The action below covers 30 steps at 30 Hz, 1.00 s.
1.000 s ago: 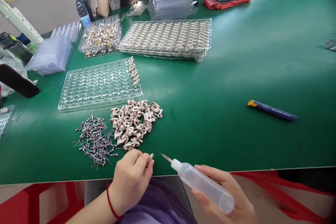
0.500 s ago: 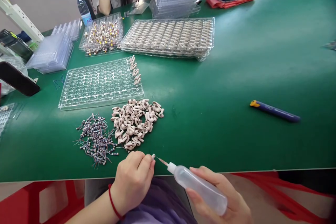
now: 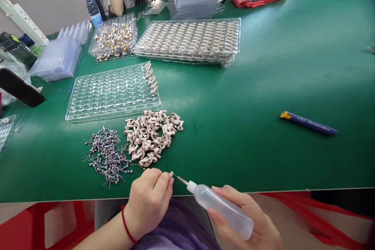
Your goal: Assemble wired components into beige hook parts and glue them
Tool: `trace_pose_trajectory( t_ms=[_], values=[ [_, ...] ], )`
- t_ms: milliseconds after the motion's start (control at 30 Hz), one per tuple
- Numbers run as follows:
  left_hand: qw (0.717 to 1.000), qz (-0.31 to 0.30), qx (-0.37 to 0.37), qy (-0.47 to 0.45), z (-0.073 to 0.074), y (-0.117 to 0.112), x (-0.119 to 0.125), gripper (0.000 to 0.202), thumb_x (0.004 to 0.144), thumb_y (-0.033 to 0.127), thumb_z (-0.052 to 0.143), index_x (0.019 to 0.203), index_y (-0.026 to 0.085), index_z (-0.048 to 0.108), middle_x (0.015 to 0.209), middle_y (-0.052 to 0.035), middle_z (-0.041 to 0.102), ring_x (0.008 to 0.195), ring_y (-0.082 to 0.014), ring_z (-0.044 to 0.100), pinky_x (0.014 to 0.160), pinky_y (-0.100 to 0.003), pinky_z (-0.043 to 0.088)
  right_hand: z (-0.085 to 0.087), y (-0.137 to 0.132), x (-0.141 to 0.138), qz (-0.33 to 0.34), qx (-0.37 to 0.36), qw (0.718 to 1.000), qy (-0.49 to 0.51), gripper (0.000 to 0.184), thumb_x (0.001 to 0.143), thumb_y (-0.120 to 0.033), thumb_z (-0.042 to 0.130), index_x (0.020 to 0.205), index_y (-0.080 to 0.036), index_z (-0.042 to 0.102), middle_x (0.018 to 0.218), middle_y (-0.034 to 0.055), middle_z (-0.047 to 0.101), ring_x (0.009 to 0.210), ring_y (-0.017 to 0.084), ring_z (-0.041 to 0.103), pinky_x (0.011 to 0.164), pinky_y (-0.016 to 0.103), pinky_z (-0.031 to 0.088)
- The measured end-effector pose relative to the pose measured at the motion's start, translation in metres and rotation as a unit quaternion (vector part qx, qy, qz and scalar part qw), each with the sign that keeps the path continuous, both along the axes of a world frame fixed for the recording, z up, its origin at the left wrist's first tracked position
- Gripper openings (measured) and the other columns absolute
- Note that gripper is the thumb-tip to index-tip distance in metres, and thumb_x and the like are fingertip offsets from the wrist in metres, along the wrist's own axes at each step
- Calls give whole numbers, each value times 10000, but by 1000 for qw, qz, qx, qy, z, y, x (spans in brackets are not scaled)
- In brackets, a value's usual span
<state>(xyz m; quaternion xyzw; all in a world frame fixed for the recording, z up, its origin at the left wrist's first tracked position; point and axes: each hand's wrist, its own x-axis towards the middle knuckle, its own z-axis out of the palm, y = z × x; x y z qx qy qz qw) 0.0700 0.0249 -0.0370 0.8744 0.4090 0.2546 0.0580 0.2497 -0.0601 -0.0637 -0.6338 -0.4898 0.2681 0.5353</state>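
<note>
Head view: left grip (image 3: 150, 193) pinches a pale piece (image 3: 171, 174), right grip (image 3: 262, 226) clasps a needle-tipped bottle (image 3: 218, 204).

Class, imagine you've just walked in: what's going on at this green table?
A person's left hand pinches a small pale piece, mostly hidden by the fingers. The right hand holds a translucent bottle, its thin tip aimed at that piece; whether they touch is too small to tell. Beyond the left hand lie a heap of beige shells and a pile of wired parts. Behind them, a clear tray holds beige pieces along its right edge.
</note>
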Motion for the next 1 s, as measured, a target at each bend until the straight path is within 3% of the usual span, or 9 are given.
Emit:
trace_pose_trajectory(
  t_ms=[233,333,400,600,700,733,767,867,1000],
  values=[
    [999,6,-21,-28,-1,-1,-1,133,922,124,532,907,146,662,713,-44,636,629,-165,596,568,-255,479,0,-6,5,-55,-37,997,26,289,825,-465,685,996,-234,663,924,53,684,808,207,678,630,253,562],
    [990,11,-100,-101,3,0,-2,109,902,147,579,901,150,688,752,-53,658,651,-149,615,600,-234,509,6,7,16,-67,-50,995,58,333,834,-430,684,1088,-221,633,1008,71,704,844,201,696,673,247,583],
    [969,16,-186,-162,10,2,-3,107,887,176,605,890,156,710,769,-55,672,650,-135,625,574,-206,510,10,25,25,-30,-25,997,62,352,836,-372,686,1140,-213,604,1084,90,703,928,217,702,764,289,595],
    [847,66,-451,-273,30,1,-8,170,832,298,661,806,154,750,742,-56,683,601,-122,599,493,-189,469,8,59,41,-11,-49,995,-81,459,812,-461,697,1191,-221,597,1143,108,686,997,250,677,801,366,583],
    [753,89,-567,-322,32,-1,-10,294,778,418,715,772,124,729,663,-36,639,519,-92,533,459,-183,444,14,44,28,-122,86,982,-114,499,779,-389,750,1212,-224,564,1151,103,632,1053,269,628,915,454,532],
    [726,92,-595,-332,32,-2,-10,331,759,449,732,755,118,717,633,-27,623,509,-86,522,460,-179,440,18,37,20,-159,138,967,-145,404,788,-290,752,1157,-236,598,1091,92,635,990,249,633,908,438,529],
    [707,91,-614,-339,33,-2,-10,357,741,469,745,741,115,707,610,-19,610,505,-82,516,464,-176,436,24,31,12,-140,142,966,-162,327,805,-183,726,1106,-258,623,1036,74,637,909,212,644,861,378,545],
    [688,79,-630,-351,35,-5,-9,381,710,485,768,713,113,686,579,2,574,485,-70,490,462,-173,413,38,23,-11,94,120,984,-96,216,872,-124,603,1032,-261,651,905,48,663,754,163,675,643,240,572],
    [696,80,-616,-361,39,-9,-10,338,695,439,781,690,116,681,588,14,550,485,-64,461,462,-181,375,43,30,-26,169,79,983,8,145,900,-130,575,929,-242,662,811,25,673,689,133,677,585,178,564]
  ],
)
